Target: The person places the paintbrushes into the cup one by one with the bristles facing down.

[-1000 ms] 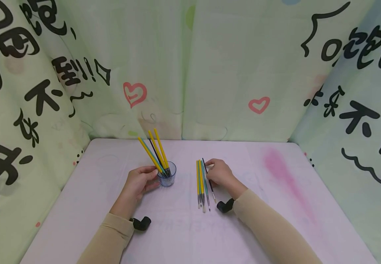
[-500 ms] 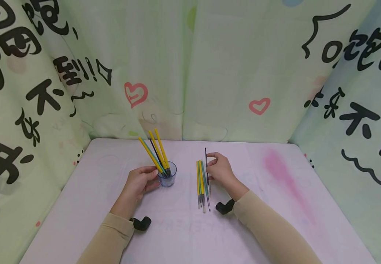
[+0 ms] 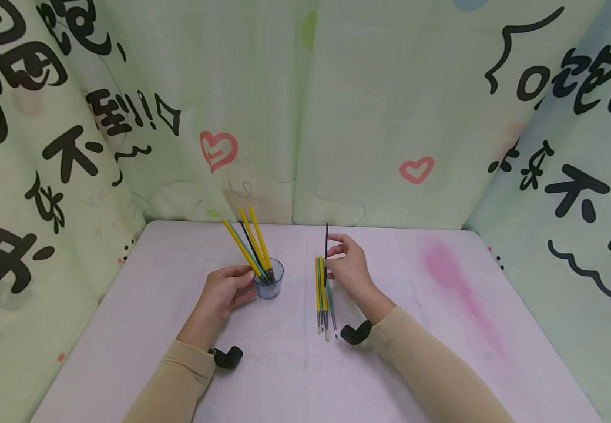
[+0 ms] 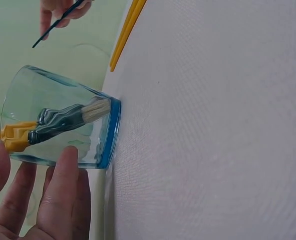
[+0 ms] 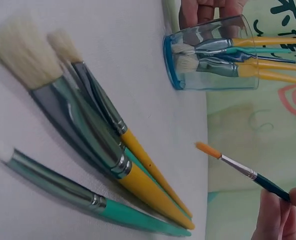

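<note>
The left hand (image 3: 228, 288) is curled round the glass (image 3: 268, 289), perhaps to steady it under its leaning brushes (image 3: 253, 241); the right hand (image 3: 350, 261) pinches a dark brush (image 5: 236, 167) by its handle, bristles down, matching how those in the glass stand; the loose brushes (image 5: 100, 145) lie on the worktop (image 3: 284, 376) between the hands, nearer the right, probably for easy reach.

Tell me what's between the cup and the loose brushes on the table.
Nothing: in the head view, only bare tabletop lies between the cup and the loose brushes. The right wrist view shows the same bare stretch.
</note>
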`<state>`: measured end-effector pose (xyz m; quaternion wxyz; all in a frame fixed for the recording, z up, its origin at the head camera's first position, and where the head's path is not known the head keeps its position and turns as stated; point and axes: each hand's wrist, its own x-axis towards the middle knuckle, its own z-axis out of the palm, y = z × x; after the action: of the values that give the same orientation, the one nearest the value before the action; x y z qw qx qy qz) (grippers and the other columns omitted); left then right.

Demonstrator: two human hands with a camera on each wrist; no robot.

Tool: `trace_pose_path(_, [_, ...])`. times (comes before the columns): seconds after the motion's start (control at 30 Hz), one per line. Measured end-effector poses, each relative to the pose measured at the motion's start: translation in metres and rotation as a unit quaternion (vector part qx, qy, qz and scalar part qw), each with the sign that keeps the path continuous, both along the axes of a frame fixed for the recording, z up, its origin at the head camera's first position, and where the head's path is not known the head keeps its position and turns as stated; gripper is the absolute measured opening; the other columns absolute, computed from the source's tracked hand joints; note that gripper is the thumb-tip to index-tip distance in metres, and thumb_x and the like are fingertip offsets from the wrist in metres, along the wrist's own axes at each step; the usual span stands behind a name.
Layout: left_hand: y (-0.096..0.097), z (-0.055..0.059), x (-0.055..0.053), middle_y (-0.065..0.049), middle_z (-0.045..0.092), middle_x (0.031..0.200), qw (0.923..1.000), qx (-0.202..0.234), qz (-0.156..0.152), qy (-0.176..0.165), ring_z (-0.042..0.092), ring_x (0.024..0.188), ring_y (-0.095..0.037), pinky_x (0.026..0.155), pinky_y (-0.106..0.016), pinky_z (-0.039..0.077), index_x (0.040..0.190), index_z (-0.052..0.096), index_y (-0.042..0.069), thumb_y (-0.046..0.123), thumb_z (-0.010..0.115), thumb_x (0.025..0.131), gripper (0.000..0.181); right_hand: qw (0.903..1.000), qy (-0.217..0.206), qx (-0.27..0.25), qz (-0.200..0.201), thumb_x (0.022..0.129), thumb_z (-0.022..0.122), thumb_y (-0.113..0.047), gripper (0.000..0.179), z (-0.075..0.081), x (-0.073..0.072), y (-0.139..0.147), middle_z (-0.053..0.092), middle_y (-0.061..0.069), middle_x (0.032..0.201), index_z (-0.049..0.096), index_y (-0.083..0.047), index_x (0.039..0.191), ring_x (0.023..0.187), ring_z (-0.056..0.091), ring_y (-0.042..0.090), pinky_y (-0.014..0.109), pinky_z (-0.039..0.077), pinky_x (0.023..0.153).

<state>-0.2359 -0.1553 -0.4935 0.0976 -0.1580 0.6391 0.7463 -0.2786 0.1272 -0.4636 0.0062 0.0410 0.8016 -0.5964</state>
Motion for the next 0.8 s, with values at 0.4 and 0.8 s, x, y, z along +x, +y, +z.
trace_pose_path(0.4, [0.001, 0.000, -0.001, -0.011, 0.070, 0.119, 1.0000, -0.006, -0.002, -0.001, 0.073, 0.097, -0.016, 0.092, -0.040, 0.069, 0.137, 0.069, -0.002, 0.006, 0.071, 0.103, 0.036, 0.9960, 0.055, -0.070, 0.000, 0.091, 0.066, 0.011, 0.062, 0.009, 0.002, -0.015, 0.059, 0.007, 0.104, 0.060, -0.015, 0.147, 0.075, 0.064, 0.013, 0.028, 0.064, 0.061])
trace_pose_path(0.8, [-0.001, -0.001, -0.002, -0.009, 0.072, 0.116, 1.0000, -0.001, -0.004, -0.001, 0.073, 0.094, -0.015, 0.092, -0.040, 0.069, 0.136, 0.069, -0.003, 0.006, 0.072, 0.102, 0.035, 0.9870, 0.100, -0.125, -0.002, 0.092, 0.063, 0.013, 0.061, 0.021, 0.007, -0.030, 0.058, 0.006, 0.103, 0.058, -0.012, 0.148, 0.073, 0.060, 0.014, 0.029, 0.067, 0.063])
